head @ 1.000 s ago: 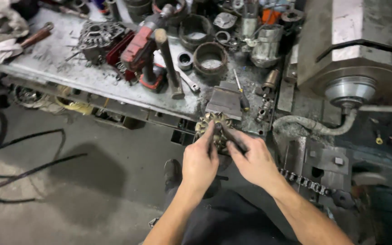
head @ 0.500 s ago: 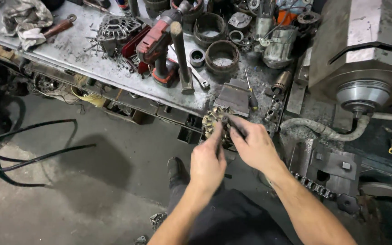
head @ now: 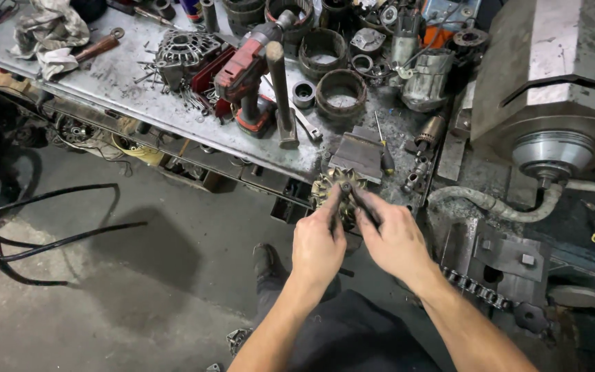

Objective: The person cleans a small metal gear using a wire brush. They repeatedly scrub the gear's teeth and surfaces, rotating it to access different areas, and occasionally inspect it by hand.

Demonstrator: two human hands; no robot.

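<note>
Rotor (head: 333, 189) — centre frame, at bench (head: 125, 89) edge — is pinched by fingertips of left hand (head: 318, 244) and right hand (head: 394, 238); red drill (head: 246, 76) is stood above.

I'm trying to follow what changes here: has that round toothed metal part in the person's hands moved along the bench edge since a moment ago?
No. The round toothed part stays at the bench edge just below the flat grey block. Both hands, left and right, still hold it there.

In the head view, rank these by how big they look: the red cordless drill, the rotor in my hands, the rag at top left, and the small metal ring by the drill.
1. Red cordless drill and rag: look about alike, so unranked.
2. Rotor: partly hidden by both hands and nearer the camera, so unsure.
3. Small metal ring.
</note>
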